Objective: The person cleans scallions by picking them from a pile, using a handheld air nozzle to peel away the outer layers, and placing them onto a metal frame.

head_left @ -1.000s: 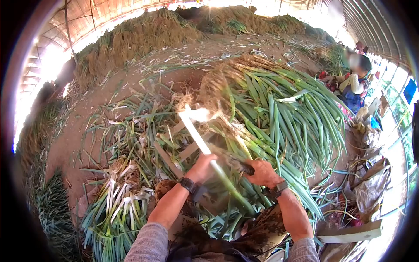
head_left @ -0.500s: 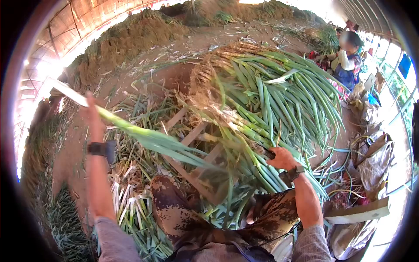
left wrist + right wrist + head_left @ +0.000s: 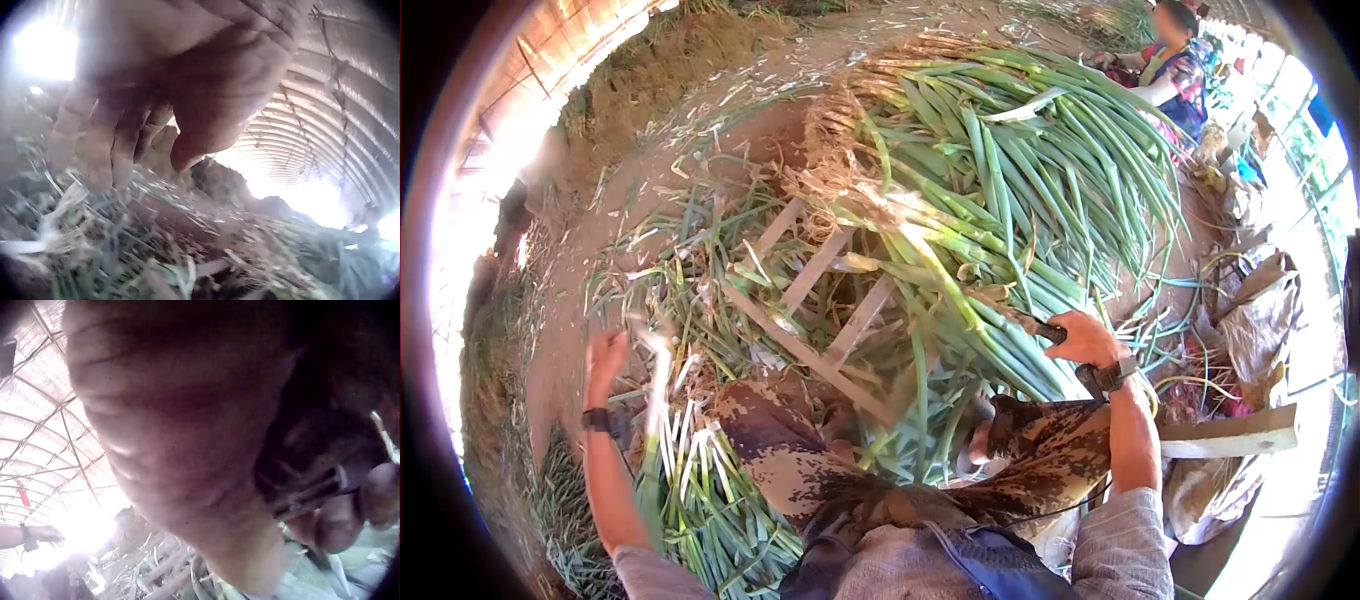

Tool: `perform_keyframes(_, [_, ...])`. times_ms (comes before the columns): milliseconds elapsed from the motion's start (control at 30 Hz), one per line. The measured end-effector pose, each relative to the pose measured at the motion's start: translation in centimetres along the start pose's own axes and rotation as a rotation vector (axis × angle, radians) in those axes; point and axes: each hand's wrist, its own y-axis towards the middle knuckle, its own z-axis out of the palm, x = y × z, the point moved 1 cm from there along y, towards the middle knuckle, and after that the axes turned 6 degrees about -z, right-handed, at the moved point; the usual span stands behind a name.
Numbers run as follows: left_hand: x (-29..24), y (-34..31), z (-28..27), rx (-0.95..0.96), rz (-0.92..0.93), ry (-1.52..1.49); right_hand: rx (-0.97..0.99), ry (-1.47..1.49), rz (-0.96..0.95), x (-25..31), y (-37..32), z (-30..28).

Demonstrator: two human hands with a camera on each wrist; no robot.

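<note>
My left hand is in the air at the left, its fingers hanging down and holding nothing in the left wrist view. Just right of it, a white-stemmed green onion lies at the top of a bundle of peeled onions. On the right, my right hand grips the dark handle of a tool over the leaves of unpeeled onions. In the right wrist view, fingers curl round the tool; its far end cannot be made out.
A large heap of rooted green onions spreads across the upper middle. Below it stands a wooden slatted frame amid loose leaves. Another person sits at the upper right. A pale board juts in at the right, near crumpled sacking.
My left hand swung left with an onion, then came down and let it go by the bundle. My right hand moved right and down, still gripping the tool. The view has tilted down.
</note>
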Motion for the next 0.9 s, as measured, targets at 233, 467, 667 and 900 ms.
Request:
perform_keyframes(233, [-27.7, -4.9, 12.9, 0.56, 0.174, -0.688, 0.113, 0.113, -0.042, 1.6, 1.5, 0.4])
perform_keyframes(467, [-39.4, -7.4, 25.6, 0.864, 0.199, -0.939, 0.104, 0.026, 0.073, 1.8, 2.1, -0.2])
perform_keyframes(667, [-43.4, -6.2, 29.1, 0.863, 0.044, -1.192, 0.111, 0.137, 0.103, 1.8, 2.1, -0.5])
perform_keyframes(900, [-45.8, -5.2, 31.0, 0.744, -0.179, -0.956, 0.142, 0.12, 0.151, 1.9, 2.5, -0.9])
